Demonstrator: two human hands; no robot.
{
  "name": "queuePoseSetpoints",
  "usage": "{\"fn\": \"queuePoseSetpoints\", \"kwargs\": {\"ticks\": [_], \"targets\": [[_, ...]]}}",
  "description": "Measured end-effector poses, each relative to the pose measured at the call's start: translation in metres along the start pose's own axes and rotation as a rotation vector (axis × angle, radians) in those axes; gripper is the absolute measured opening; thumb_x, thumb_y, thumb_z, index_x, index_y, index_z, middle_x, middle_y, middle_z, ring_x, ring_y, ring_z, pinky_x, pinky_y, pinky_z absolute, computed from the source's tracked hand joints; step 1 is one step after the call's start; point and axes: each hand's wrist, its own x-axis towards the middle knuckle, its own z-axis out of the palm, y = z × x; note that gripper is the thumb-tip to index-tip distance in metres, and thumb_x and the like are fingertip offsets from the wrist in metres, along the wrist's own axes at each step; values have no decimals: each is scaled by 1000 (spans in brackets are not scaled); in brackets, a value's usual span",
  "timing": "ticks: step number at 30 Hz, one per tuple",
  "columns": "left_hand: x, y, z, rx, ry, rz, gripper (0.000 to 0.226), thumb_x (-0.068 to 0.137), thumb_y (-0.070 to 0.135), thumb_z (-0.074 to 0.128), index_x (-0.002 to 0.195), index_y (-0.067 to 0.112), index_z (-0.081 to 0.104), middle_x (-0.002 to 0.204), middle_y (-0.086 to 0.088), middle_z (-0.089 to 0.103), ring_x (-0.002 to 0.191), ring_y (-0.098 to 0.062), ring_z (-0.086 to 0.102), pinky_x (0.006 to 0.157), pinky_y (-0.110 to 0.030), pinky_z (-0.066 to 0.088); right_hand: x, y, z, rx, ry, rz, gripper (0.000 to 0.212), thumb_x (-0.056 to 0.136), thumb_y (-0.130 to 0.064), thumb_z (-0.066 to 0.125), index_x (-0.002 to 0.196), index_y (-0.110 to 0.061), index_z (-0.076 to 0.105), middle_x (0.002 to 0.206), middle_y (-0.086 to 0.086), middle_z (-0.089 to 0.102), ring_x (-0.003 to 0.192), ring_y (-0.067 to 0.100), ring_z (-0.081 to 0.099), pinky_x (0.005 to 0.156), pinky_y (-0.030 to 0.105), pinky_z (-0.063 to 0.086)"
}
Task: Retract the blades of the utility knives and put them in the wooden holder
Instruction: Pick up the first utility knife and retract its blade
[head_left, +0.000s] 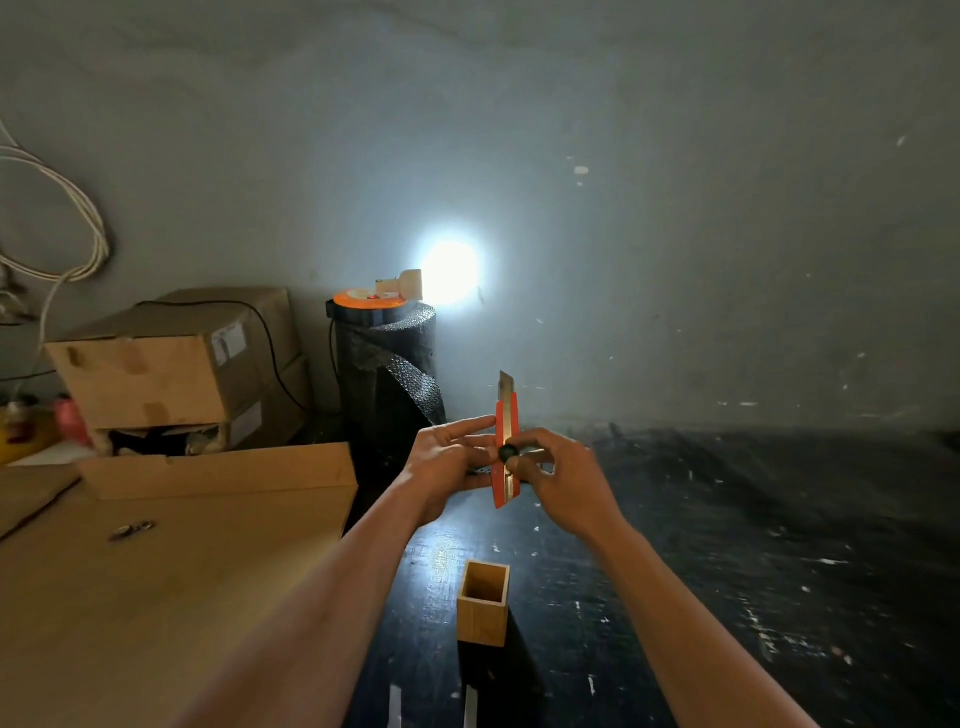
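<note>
An orange utility knife (506, 423) stands upright between both hands, above the dark tabletop. Its metal blade sticks out of the top end. My left hand (447, 462) grips the knife's body from the left, fingers stretched across it. My right hand (558, 475) pinches the black knob on the knife's front with thumb and fingers. The wooden holder (483, 605), a small open square box, stands on the table below the hands and looks empty.
A flat cardboard sheet (171, 571) covers the table's left side, with stacked cardboard boxes (171, 364) behind it. A black bubble-wrap roll (387, 364) stands at the back, an orange reel and a bright lamp (447, 273) on top. The dark table (753, 545) stretches right.
</note>
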Motion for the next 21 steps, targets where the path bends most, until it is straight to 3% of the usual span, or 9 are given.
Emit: {"fn": "queuePoseSetpoints", "kwargs": {"ticks": [6,14,18,21], "targets": [[-1,6,2,14,-4,33,46,89,-17,63,128,6,69,95,-12,83,76,-22,81,61,-32,64,-12,2,3,-32,-58,-4,20,95,-18,69,114,-24,68,116,-2,72,93,5,62,77,7,43],[3,9,5,55,21,102,53,86,-19,67,133,5,67,91,-12,83,72,-24,80,60,-36,65,-15,0,9,-72,-12,-31,34,98,-15,64,129,-28,61,121,0,71,92,3,58,65,1,40],[0,12,8,54,-2,109,55,86,-23,62,133,6,66,88,-9,83,70,-22,79,57,-33,64,-13,-1,12,-13,46,39,26,94,-29,67,116,-18,60,116,3,73,100,19,70,76,12,47],[1,10,8,41,-8,114,58,86,-24,60,135,5,65,101,-16,81,73,-27,79,61,-38,66,-14,-3,11,28,44,33,34,91,-34,69,119,-19,55,109,-9,67,94,9,66,76,13,47]]}}
